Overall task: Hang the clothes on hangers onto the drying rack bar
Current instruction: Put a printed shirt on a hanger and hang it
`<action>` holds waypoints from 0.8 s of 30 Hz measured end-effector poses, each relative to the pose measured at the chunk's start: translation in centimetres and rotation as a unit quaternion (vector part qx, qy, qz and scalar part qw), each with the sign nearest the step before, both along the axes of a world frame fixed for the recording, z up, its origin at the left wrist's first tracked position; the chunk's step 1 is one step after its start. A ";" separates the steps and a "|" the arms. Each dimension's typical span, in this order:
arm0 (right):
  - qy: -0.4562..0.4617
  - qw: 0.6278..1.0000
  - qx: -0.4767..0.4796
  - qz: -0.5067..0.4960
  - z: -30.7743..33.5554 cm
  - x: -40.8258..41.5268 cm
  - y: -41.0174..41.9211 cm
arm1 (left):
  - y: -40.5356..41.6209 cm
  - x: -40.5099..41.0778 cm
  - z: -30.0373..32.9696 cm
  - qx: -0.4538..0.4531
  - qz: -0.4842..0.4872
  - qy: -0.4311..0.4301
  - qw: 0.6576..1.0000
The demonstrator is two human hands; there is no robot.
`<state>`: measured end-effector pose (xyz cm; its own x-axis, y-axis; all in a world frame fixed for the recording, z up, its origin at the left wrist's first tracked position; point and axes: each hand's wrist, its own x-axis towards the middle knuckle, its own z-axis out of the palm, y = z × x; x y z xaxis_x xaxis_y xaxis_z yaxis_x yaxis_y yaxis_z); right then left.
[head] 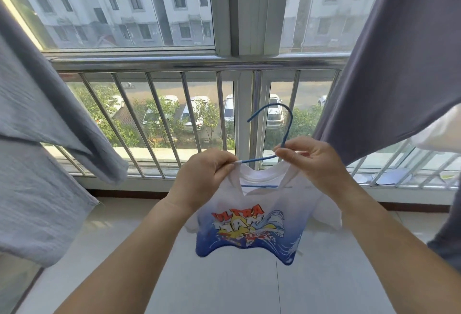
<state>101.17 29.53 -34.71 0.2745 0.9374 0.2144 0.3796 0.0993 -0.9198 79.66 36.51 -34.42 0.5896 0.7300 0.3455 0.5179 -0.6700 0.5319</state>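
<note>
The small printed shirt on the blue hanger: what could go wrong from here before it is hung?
1. The shirt may slide off: the left hand only pinches its shoulder at the end of the blue hanger.
2. The right hand grips below the hook, so the hanger might tilt.
3. The grey garments could snag the hook.

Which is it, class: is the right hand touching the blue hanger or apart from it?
Touching. The head view shows the right hand pinching the blue hanger at the base of its hook, fingers closed on the wire.
</note>
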 end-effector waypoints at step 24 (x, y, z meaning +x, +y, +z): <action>0.022 0.993 0.016 -0.117 2.3 4.7 -0.4 | 2.3 -3.0 2.0 0.059 0.063 -0.105 0.991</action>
<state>105.91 29.16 -32.45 0.4945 0.8395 0.2252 0.3550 0.0414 -0.9339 76.62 38.84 -32.37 0.4031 0.7403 0.5380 0.4869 -0.6712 0.5589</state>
